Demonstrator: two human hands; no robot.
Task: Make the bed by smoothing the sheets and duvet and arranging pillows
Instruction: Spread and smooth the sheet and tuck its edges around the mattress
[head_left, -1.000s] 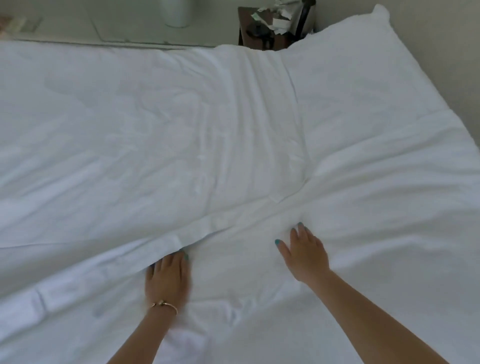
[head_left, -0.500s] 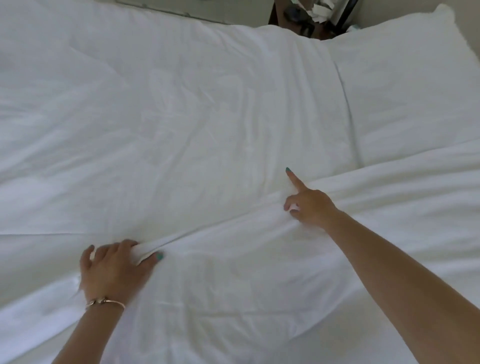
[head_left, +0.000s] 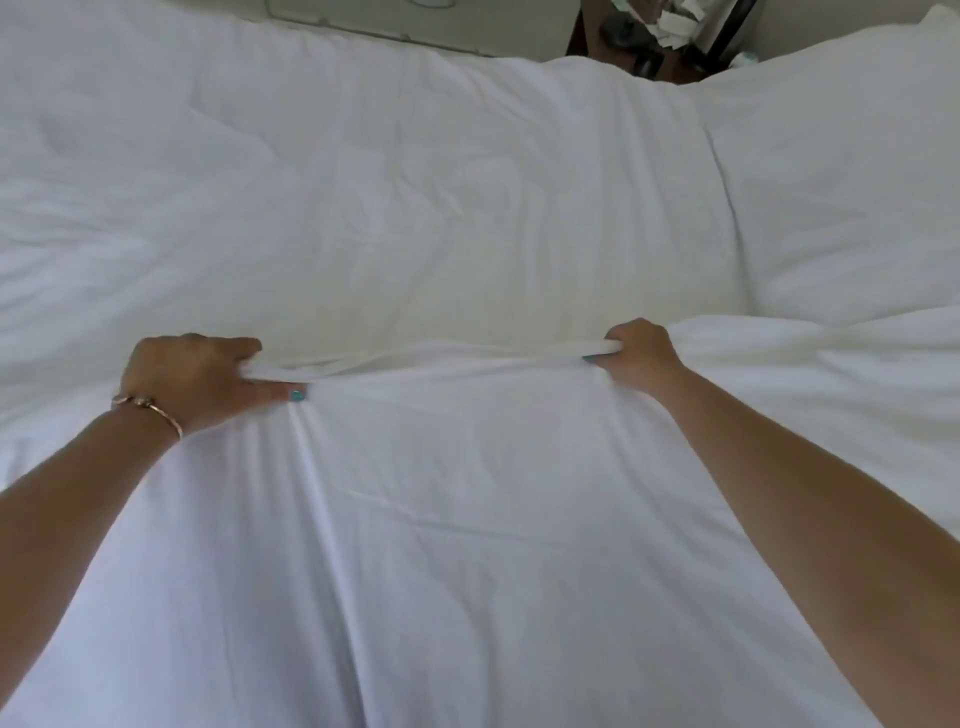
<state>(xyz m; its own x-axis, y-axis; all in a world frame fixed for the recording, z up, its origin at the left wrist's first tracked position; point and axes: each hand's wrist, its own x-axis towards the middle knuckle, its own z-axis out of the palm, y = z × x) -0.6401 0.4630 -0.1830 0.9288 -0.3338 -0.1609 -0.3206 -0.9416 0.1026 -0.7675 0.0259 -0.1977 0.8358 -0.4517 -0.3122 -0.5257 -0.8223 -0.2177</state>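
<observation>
A white duvet (head_left: 467, 545) covers the near half of the bed, its top hem running across the middle of the view. My left hand (head_left: 197, 376), with a thin bracelet at the wrist, grips that hem at the left. My right hand (head_left: 636, 353) grips the same hem further right, fingers curled round a bunched fold. The hem is stretched taut between both hands. Beyond it lies the white sheet (head_left: 415, 208), lightly creased. A white pillow (head_left: 841, 182) sits at the far right, its near edge tucked under the duvet.
A dark bedside table (head_left: 654, 36) with crumpled papers on it stands past the bed's far edge at the upper right. A strip of pale floor (head_left: 441, 21) shows along the top.
My right hand went from pointing with one finger to gripping the duvet hem. Both hands moved up and apart along the hem, pulling it taut; the view shifted closer.
</observation>
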